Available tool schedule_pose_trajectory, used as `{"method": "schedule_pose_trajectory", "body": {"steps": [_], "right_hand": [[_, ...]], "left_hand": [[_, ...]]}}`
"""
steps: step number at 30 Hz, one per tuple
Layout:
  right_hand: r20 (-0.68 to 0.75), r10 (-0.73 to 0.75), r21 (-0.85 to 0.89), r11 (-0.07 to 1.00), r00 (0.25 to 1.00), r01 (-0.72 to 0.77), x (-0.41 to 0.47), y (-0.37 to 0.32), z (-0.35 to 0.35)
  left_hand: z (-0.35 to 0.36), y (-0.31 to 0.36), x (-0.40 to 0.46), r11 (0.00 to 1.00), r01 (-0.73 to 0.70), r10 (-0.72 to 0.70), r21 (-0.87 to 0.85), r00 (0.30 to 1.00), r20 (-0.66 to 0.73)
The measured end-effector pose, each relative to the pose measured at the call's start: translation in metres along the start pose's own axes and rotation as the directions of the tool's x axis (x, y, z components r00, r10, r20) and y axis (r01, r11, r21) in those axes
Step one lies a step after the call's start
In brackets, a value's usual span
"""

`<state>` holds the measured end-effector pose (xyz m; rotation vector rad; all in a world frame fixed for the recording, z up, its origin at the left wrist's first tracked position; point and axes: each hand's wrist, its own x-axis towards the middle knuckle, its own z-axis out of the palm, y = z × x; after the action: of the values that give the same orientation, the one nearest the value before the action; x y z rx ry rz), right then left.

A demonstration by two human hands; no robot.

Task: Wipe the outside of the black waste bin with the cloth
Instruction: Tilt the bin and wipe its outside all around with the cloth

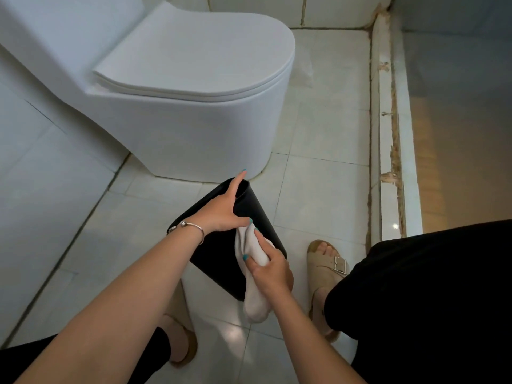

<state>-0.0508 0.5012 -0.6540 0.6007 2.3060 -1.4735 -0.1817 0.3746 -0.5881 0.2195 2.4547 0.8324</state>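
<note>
The black waste bin (213,259) is tilted over the tiled floor, its open mouth pointing away from me toward the toilet. My left hand (224,209) holds the bin near its rim, index finger stretched along the edge and thumb on the side wall. My right hand (273,268) grips a white cloth (253,275) bunched against the bin's near side. The cloth's lower end hangs past the bin's base. The bin's far side is hidden.
A white toilet (194,101) with its lid down stands just beyond the bin. White floor tiles (318,189) lie around it. A raised tiled kerb (388,134) runs along the right. My sandalled feet (328,268) flank the bin, with black trouser legs below.
</note>
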Motion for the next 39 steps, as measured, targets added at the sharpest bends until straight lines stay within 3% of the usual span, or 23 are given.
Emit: {"method": "schedule_pose_trajectory", "body": {"steps": [4,14,29,37,39], "right_hand": [[0.023,0.003,-0.052,0.999,1.000,-0.002,0.000,0.002,-0.001],[0.043,-0.029,-0.109,0.993,0.999,0.034,-0.002,-0.001,0.001],[0.090,-0.220,-0.180,0.956,0.971,0.233,-0.016,-0.011,-0.004],[-0.105,-0.227,-0.124,0.969,0.968,0.213,-0.021,-0.002,-0.026],[-0.099,-0.227,-0.133,0.968,0.969,0.214,-0.021,-0.001,-0.027]], "left_hand": [[-0.001,0.003,0.012,1.000,-0.015,0.015,0.008,1.000,-0.015],[0.002,0.011,0.009,0.959,0.037,0.020,0.280,0.980,-0.196],[-0.004,-0.022,-0.064,0.998,-0.006,0.027,0.061,0.936,-0.352],[0.005,-0.025,-0.086,0.999,-0.016,0.027,0.031,0.904,-0.427],[0.009,-0.025,-0.090,0.999,-0.042,0.038,0.001,0.898,-0.439]]}}
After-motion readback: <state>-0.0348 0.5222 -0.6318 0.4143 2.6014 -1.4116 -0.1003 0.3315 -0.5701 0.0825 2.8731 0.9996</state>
